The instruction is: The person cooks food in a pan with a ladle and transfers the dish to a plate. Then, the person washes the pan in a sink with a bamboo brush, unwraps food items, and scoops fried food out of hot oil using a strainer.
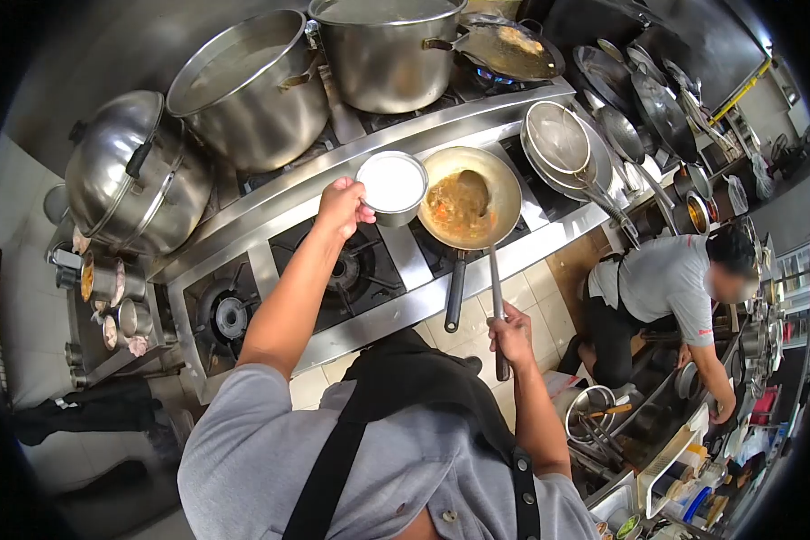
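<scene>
My left hand (345, 208) grips the rim of a small metal pot (394, 185) that holds a white liquid. The pot is held at the left edge of a frying pan (504, 171). Brown sauce with orange bits (456, 211) lies in the pan, which rests on the stove with its black handle (456, 292) toward me. My right hand (513, 337) is closed round the handle of a long metal ladle (495, 279). The ladle's bowl dips into the sauce.
Two large stockpots (252, 108) (387, 58) and a domed steel pot (130, 180) line the back. A wok (508, 49) sits over a blue flame. Strainers (558, 137) rest in a bowl at right. A co-worker (661, 288) bends over the right-hand counter.
</scene>
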The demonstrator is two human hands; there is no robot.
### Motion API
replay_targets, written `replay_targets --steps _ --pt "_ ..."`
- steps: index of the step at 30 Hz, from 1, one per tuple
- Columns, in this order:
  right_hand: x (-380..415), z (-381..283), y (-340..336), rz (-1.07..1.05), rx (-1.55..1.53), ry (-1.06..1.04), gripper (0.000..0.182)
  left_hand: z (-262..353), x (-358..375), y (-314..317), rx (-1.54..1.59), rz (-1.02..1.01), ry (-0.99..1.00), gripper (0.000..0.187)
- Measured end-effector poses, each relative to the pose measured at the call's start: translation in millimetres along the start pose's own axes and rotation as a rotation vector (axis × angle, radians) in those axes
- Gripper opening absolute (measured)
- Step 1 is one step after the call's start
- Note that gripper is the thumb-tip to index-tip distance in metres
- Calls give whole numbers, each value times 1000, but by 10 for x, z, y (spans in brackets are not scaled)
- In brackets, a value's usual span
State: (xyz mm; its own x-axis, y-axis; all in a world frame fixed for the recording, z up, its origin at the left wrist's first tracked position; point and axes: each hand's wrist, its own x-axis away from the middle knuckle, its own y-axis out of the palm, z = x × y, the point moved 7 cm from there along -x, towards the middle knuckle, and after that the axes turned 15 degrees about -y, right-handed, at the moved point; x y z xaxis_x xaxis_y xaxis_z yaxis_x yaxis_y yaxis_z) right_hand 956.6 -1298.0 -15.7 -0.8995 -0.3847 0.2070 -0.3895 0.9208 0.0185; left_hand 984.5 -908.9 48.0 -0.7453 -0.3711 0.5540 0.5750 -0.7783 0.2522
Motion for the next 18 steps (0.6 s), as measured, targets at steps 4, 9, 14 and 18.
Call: replay_targets --steps 4,9,14,18 --pt "226 -202 48 -40 115 -21 51 2 -58 43 16 -56 7 9" --pt "452 -307 -79 -61 200 -13 56 -6 -57 86 10 -49 -7 9" --pt "314 -372 -205 21 218 -80 52 -28 -65 168 7 -28 3 10" --pt "91 -476 -324 67 249 -122 51 -73 -46 269 26 -25 8 10"
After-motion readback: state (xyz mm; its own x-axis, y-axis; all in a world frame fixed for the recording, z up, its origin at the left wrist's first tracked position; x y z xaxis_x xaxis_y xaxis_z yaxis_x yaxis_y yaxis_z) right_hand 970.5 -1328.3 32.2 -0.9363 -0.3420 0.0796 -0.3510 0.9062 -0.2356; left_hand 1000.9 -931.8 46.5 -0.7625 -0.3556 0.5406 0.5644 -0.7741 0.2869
